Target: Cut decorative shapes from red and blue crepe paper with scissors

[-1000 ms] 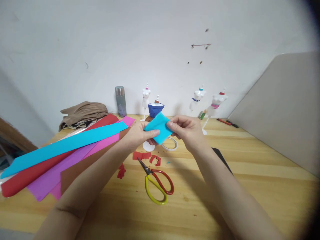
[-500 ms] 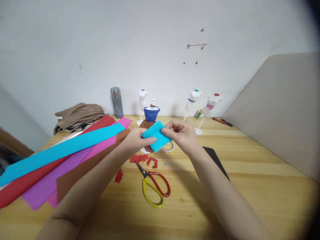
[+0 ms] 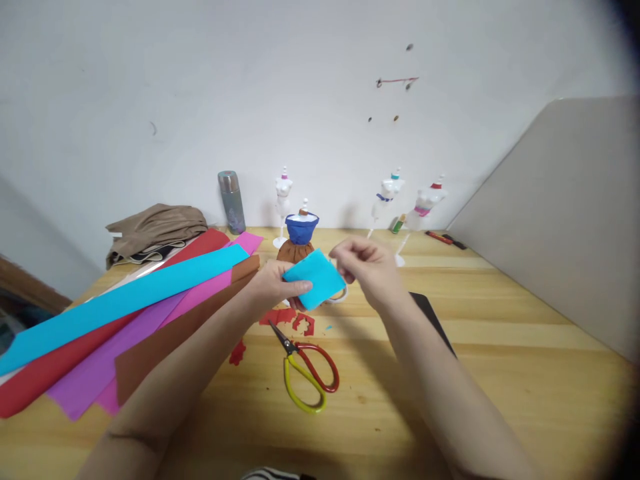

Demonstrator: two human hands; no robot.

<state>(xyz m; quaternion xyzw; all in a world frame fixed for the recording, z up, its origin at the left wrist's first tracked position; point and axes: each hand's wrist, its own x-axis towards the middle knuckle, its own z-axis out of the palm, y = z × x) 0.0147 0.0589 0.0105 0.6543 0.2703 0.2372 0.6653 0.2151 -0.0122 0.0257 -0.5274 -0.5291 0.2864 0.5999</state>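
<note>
My left hand (image 3: 277,280) pinches a small bright blue square of paper (image 3: 320,280) between thumb and fingers, holding it tilted above the table. Just past the paper's right edge is my right hand (image 3: 367,267), its fingers curled together; whether anything sits between the fingertips is hidden. Below the hands lie scissors (image 3: 305,373) with one red and one yellow handle, blades partly apart. Red paper scraps (image 3: 280,317), one with a cut-out hole (image 3: 303,325), and a red cut-out shape (image 3: 237,352) rest near the scissors.
Long coloured sheets (image 3: 125,307) and a folded brown cloth (image 3: 157,230) lie at left. A thermos (image 3: 231,203) stands by the wall. Small white mannequins (image 3: 283,190) line the back, one in a blue and brown dress (image 3: 302,230). A white roll (image 3: 340,297) sits behind the paper; a panel borders the right.
My right thumb has come off the blue paper and the hand has shifted slightly rightward. My left hand still holds the paper. A striped thing now shows at the bottom edge.
</note>
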